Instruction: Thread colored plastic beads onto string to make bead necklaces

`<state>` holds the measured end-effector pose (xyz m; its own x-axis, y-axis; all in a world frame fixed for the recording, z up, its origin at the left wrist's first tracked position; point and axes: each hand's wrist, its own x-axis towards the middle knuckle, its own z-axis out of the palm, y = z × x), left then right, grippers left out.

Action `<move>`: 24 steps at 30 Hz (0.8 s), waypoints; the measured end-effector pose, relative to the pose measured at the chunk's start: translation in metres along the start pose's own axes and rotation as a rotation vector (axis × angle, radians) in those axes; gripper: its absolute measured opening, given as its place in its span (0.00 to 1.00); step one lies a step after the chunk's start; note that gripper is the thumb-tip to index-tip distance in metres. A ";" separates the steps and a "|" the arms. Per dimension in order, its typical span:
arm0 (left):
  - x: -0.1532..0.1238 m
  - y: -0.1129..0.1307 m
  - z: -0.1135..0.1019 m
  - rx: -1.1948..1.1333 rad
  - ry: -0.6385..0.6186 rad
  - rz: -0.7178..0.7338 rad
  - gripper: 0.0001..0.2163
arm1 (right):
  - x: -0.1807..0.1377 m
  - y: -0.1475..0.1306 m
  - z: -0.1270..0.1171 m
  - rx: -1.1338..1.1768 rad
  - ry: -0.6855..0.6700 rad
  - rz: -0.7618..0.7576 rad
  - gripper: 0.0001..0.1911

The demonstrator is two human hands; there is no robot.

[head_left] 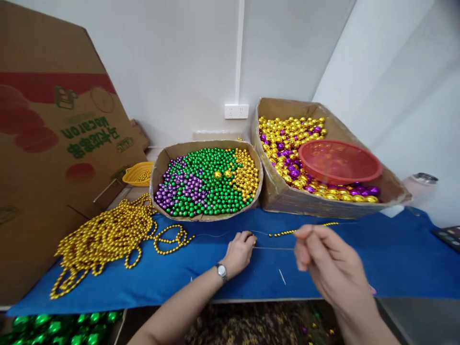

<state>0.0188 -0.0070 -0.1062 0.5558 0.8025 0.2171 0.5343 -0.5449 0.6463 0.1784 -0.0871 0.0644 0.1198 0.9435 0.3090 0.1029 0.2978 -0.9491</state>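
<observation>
My left hand (240, 251), with a watch on its wrist, is closed low over the blue cloth, and a gold bead (255, 243) shows at its fingertips. A thin thread (273, 248) runs taut from there to my right hand (325, 258). The right fingers are pinched together above the cloth, and whatever else is between them is hidden. Behind the hands lies a short strand of gold beads (282, 234), partly covered by my right hand. A loose line links it leftward to a looped gold bead string (172, 247) beside a heap of gold bead strings (115, 230).
A cut-down box (158, 211) holds green, purple and gold beads. The larger carton (294, 203) behind holds gold and purple beads under a red basin (339, 163). A yellow basket (134, 177) and a tall cardboard box (53, 158) stand left. Blue cloth (251, 287) covers the table.
</observation>
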 end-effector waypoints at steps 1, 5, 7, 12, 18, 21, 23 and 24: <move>0.003 0.000 -0.002 -0.001 0.000 0.000 0.16 | 0.001 -0.009 -0.004 0.039 0.044 -0.018 0.11; 0.004 -0.002 -0.001 -0.011 -0.011 0.023 0.22 | 0.006 -0.031 0.001 0.157 0.070 -0.053 0.08; 0.006 -0.004 0.003 -0.008 -0.028 0.032 0.20 | 0.009 -0.039 0.007 0.190 0.031 -0.052 0.08; 0.020 -0.004 0.009 -0.016 0.015 0.031 0.23 | 0.014 -0.062 0.007 0.264 0.000 -0.135 0.06; 0.012 0.012 0.019 -0.101 -0.029 0.170 0.30 | 0.018 -0.069 0.012 0.196 0.008 -0.122 0.08; 0.011 0.006 0.024 0.010 -0.095 0.209 0.26 | 0.018 -0.070 0.014 0.192 -0.011 -0.120 0.09; 0.016 -0.005 0.023 0.079 -0.118 0.244 0.26 | 0.016 -0.074 0.010 0.227 -0.006 -0.151 0.07; 0.021 -0.011 0.022 0.108 -0.124 0.266 0.25 | 0.014 -0.077 0.006 0.245 0.012 -0.174 0.06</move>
<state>0.0379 0.0104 -0.1249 0.7548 0.5964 0.2731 0.4208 -0.7596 0.4959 0.1660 -0.0955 0.1416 0.1326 0.8737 0.4680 -0.1180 0.4828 -0.8678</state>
